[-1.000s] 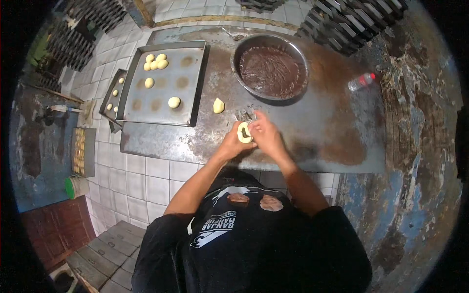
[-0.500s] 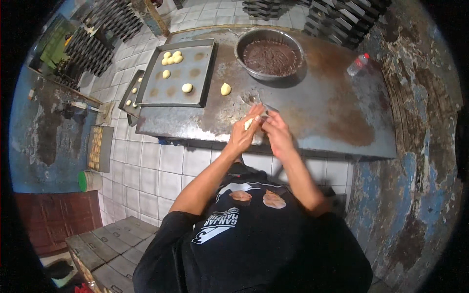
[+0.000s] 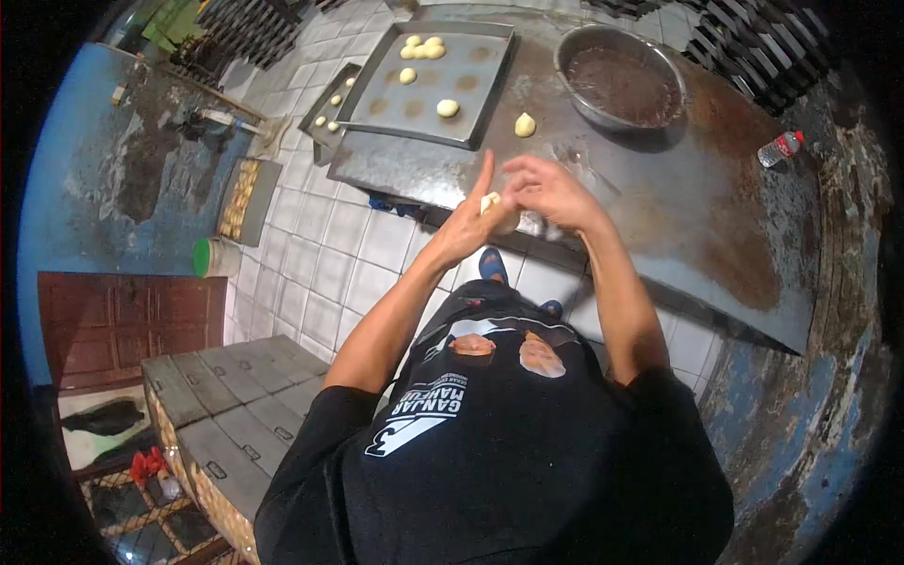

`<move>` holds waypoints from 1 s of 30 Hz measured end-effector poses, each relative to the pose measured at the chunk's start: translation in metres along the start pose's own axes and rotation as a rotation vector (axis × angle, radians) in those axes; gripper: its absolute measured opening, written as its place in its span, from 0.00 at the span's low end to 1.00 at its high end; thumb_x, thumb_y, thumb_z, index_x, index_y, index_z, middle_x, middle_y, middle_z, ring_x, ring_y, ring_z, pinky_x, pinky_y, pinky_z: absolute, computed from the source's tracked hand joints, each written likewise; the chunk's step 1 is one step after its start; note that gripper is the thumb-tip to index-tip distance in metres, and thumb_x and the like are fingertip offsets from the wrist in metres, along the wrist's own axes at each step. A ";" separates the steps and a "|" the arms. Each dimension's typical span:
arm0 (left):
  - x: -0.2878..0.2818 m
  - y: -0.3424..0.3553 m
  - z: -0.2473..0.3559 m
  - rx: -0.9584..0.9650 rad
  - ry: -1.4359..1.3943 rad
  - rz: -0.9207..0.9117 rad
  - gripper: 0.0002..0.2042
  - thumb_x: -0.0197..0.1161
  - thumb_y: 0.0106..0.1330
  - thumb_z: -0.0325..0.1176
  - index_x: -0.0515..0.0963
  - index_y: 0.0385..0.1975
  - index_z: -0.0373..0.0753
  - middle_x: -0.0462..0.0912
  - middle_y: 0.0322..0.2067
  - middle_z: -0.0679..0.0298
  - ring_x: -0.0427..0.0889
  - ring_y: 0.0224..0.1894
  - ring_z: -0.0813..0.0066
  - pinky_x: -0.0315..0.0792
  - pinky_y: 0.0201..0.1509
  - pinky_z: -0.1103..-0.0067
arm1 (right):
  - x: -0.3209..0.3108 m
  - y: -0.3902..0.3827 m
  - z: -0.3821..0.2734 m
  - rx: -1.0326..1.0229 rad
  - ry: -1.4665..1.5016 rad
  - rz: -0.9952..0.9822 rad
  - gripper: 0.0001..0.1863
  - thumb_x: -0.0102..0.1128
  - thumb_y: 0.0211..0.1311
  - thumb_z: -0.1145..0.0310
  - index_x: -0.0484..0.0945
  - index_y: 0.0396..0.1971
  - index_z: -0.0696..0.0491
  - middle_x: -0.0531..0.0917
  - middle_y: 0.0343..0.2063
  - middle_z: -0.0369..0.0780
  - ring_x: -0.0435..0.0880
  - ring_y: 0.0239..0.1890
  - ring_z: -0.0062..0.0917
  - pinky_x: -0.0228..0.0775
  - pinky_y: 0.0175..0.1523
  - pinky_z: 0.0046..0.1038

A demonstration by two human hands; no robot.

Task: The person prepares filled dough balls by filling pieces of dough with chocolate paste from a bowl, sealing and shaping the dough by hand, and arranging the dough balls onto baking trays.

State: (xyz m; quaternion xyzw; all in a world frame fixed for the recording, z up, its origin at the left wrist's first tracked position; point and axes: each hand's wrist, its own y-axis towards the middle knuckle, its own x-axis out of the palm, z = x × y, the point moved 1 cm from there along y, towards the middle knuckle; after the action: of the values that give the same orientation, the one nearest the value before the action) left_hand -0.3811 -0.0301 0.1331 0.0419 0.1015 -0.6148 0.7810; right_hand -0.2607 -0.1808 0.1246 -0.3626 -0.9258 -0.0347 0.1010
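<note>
Cupping a pale dough ball (image 3: pixel 492 209) between both palms, the left hand (image 3: pixel 468 218) stands flat with fingers straight up while the right hand (image 3: pixel 546 191) curls over it, each grip pressed against the dough above the near edge of the dark metal surface (image 3: pixel 678 217). Beyond them one loose dough piece (image 3: pixel 524 124) lies on that surface, just beside a baking tray (image 3: pixel 471 89) carrying several more. Farther right sits a round metal bowl (image 3: pixel 574 52) of dark filling, with a plastic bottle (image 3: pixel 780 149) lying well apart
</note>
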 end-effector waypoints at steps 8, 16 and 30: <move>-0.082 0.053 -0.066 -0.389 -0.328 -0.043 0.28 0.49 0.80 0.48 0.61 0.73 0.41 0.77 0.58 0.59 0.79 0.53 0.72 0.74 0.57 0.75 | 0.078 0.073 0.031 -0.260 -0.343 0.243 0.24 0.67 0.63 0.69 0.75 0.57 0.60 0.86 0.42 0.47 0.87 0.41 0.37 0.79 0.53 0.36; -0.170 0.134 -0.111 -0.308 -0.637 0.219 0.33 0.47 0.79 0.57 0.63 0.73 0.37 0.80 0.59 0.61 0.77 0.59 0.71 0.71 0.63 0.76 | 0.142 0.214 0.113 0.402 0.229 0.065 0.20 0.53 0.76 0.55 0.78 0.51 0.57 0.83 0.38 0.36 0.80 0.39 0.18 0.71 0.39 0.24; -0.378 0.122 -0.243 -0.451 -0.447 0.619 0.18 0.58 0.77 0.37 0.76 0.62 0.36 0.84 0.55 0.60 0.81 0.57 0.69 0.73 0.61 0.75 | 0.118 0.487 0.286 -0.367 -1.336 -0.239 0.33 0.62 0.66 0.57 0.65 0.63 0.63 0.64 0.69 0.55 0.60 0.71 0.53 0.53 0.72 0.56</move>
State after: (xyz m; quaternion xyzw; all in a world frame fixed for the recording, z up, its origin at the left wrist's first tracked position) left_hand -0.3736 0.4053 -0.0318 -0.2353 0.0444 -0.3081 0.9207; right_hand -0.0613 0.2947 -0.1339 -0.2132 -0.8023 0.0290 -0.5569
